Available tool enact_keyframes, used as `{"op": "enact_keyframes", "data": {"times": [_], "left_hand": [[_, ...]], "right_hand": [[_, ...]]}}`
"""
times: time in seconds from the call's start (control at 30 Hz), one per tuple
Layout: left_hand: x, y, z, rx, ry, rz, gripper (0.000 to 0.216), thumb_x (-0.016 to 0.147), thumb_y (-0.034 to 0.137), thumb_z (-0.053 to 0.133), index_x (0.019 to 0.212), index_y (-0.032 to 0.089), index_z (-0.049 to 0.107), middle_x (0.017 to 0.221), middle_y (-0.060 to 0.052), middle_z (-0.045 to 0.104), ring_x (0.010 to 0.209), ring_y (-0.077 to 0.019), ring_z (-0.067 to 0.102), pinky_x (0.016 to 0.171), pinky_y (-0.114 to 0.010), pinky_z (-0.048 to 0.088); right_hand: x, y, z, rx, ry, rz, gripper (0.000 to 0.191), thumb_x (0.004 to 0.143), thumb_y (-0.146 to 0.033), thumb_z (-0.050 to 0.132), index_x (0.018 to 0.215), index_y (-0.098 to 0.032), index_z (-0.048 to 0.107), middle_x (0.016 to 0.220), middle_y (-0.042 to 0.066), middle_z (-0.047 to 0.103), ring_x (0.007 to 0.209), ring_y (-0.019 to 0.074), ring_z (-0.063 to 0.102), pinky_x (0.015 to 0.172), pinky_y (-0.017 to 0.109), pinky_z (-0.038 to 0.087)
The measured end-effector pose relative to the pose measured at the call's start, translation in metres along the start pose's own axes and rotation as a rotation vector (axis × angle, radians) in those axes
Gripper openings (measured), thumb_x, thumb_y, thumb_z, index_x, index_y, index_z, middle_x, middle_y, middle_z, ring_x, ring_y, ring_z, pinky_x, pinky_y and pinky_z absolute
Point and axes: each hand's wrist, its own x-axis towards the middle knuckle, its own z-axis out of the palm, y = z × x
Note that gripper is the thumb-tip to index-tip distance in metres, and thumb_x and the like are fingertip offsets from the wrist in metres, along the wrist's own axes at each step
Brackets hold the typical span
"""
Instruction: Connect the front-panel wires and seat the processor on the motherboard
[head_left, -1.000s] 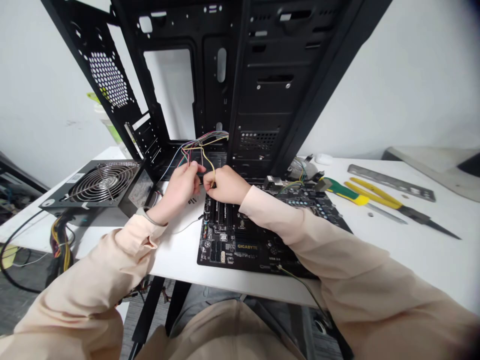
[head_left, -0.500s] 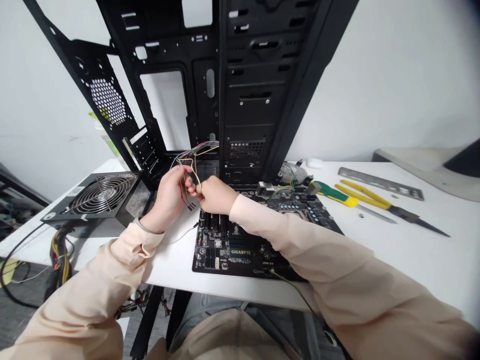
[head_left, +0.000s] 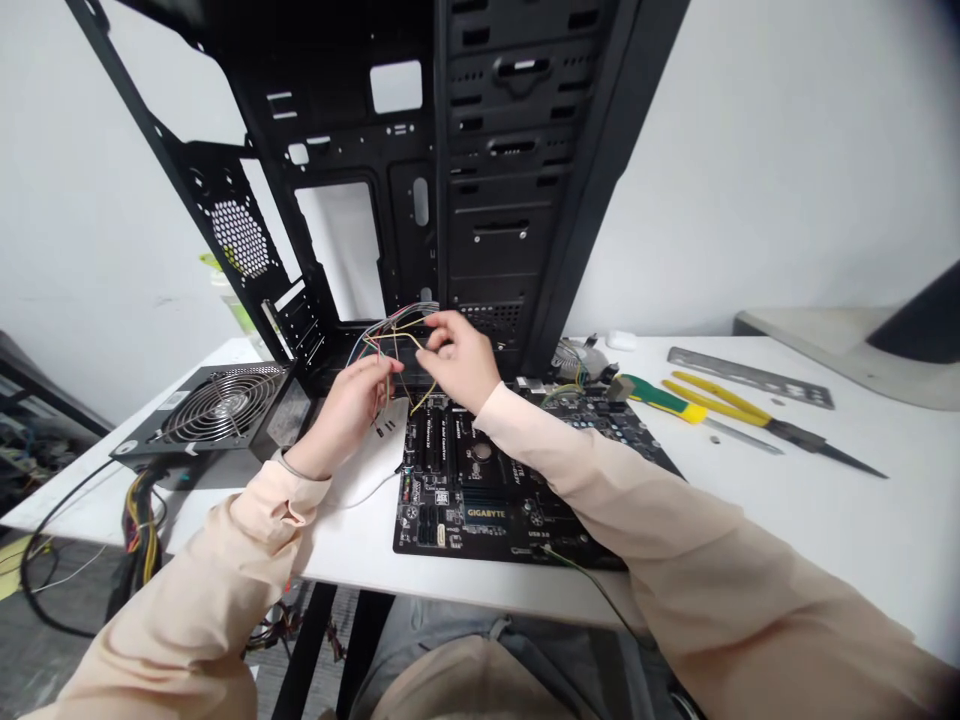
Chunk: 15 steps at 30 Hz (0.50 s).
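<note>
Thin coloured wires (head_left: 405, 312) come out of the black computer case (head_left: 487, 185) and run down to my hands. My left hand (head_left: 351, 408) pinches several of these wires, and their small black connectors dangle below its fingers. To the right and a little higher, my right hand (head_left: 459, 358) has thumb and index finger at a yellow wire, whose end hangs below the hand. Under my right hand and forearm lies a black motherboard (head_left: 484, 514), marked GIGABYTE, flat on the white table; the forearm hides part of it.
On the left stands a power supply (head_left: 225, 405) with a bundle of cables (head_left: 139, 525) hanging over the table edge. To the right lie a green-yellow screwdriver (head_left: 660, 398), yellow-handled pliers (head_left: 724, 402) and a metal I/O plate (head_left: 750, 375). A CPU cooler (head_left: 589, 365) sits behind the motherboard.
My hands have moved apart. My right hand has gone up and to the right along the yellow wire, while the left keeps hold of the bunch. The view has shifted slightly.
</note>
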Motion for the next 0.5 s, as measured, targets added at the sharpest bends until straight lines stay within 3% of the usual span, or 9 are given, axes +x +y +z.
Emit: {"op": "enact_keyframes", "data": {"times": [0.07,0.13,0.23,0.37,0.43,0.5], "left_hand": [[-0.001,-0.001,0.0,0.006,0.0,0.001,0.01,0.071,0.021,0.068,0.071,0.011,0.066,0.055,0.002,0.054,0.047,-0.0072,0.047,0.045,-0.018,0.036],[-0.002,0.0,0.0,-0.003,0.001,0.0,0.012,0.069,0.022,0.07,0.073,0.011,0.067,0.053,0.003,0.053,0.045,-0.007,0.045,0.043,-0.018,0.033],[-0.003,0.004,-0.001,-0.037,-0.001,-0.009,0.015,0.067,0.024,0.071,0.074,0.012,0.065,0.05,0.005,0.049,0.042,-0.007,0.043,0.04,-0.018,0.032],[-0.004,0.012,-0.001,-0.099,-0.016,-0.031,0.017,0.066,0.027,0.069,0.073,0.014,0.06,0.05,0.008,0.042,0.04,-0.006,0.04,0.037,-0.016,0.032],[-0.005,0.015,-0.001,-0.121,-0.033,-0.047,0.018,0.066,0.027,0.068,0.073,0.015,0.057,0.051,0.008,0.039,0.041,-0.0054,0.039,0.037,-0.016,0.032],[-0.006,0.017,0.0,-0.128,-0.044,-0.058,0.019,0.065,0.028,0.067,0.073,0.015,0.055,0.053,0.008,0.037,0.041,-0.0048,0.038,0.037,-0.015,0.031]], "right_hand": [[0.0,-0.005,-0.006,0.036,0.192,-0.12,0.028,0.071,-0.014,0.059,0.099,-0.014,0.06,0.079,-0.002,0.056,0.049,0.005,0.039,0.055,0.02,0.038],[-0.001,-0.012,-0.012,0.036,0.218,-0.268,0.012,0.07,-0.013,0.059,0.081,-0.014,0.063,0.068,-0.004,0.052,0.048,0.0051,0.037,0.055,0.02,0.036],[-0.003,-0.023,-0.019,-0.005,-0.032,-0.34,0.009,0.072,-0.012,0.06,0.065,-0.013,0.064,0.048,-0.007,0.044,0.047,0.0055,0.038,0.057,0.021,0.035],[-0.004,-0.031,-0.023,-0.12,-0.505,-0.203,0.01,0.073,-0.015,0.064,0.066,-0.011,0.07,0.048,-0.006,0.049,0.049,0.0056,0.041,0.058,0.021,0.033],[-0.004,-0.029,-0.02,-0.123,-0.643,-0.113,0.008,0.072,-0.015,0.067,0.075,-0.01,0.073,0.051,-0.005,0.052,0.051,0.0064,0.044,0.058,0.021,0.033],[-0.004,-0.025,-0.016,-0.081,-0.696,-0.05,0.011,0.072,-0.014,0.068,0.08,-0.01,0.073,0.054,-0.005,0.053,0.053,0.0068,0.045,0.058,0.021,0.034]]}}
